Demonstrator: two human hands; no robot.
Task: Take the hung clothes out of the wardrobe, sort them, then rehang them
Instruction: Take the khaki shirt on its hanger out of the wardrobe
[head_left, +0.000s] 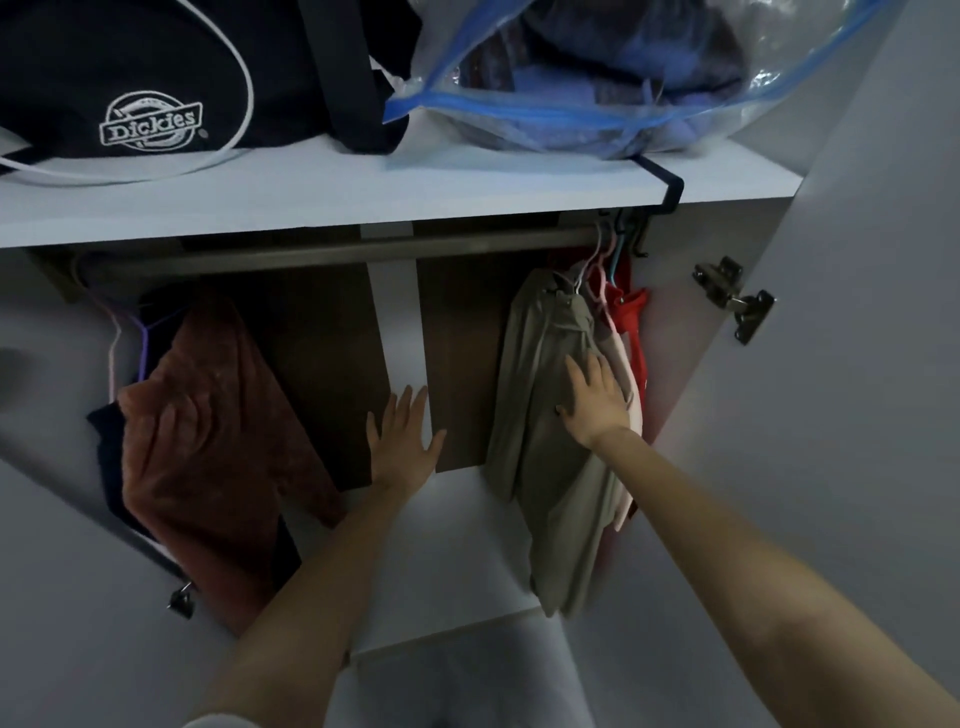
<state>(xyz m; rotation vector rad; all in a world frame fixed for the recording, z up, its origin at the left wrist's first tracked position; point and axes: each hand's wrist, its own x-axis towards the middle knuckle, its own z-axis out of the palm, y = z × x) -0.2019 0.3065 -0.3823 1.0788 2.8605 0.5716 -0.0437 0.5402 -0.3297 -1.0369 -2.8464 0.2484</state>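
Inside the wardrobe a rail runs under the shelf. At its right end hang a beige garment, a pale pink garment and a red garment on hangers. My right hand presses flat, fingers straight, against the beige garment. At the left end hang a rust-brown garment and a dark navy one behind it. My left hand is spread open in the gap between the two groups, holding nothing.
A white shelf above carries a black Dickies bag and a clear zip bag of clothes. The right door stands open with a metal hinge. A black hook clips over the shelf edge.
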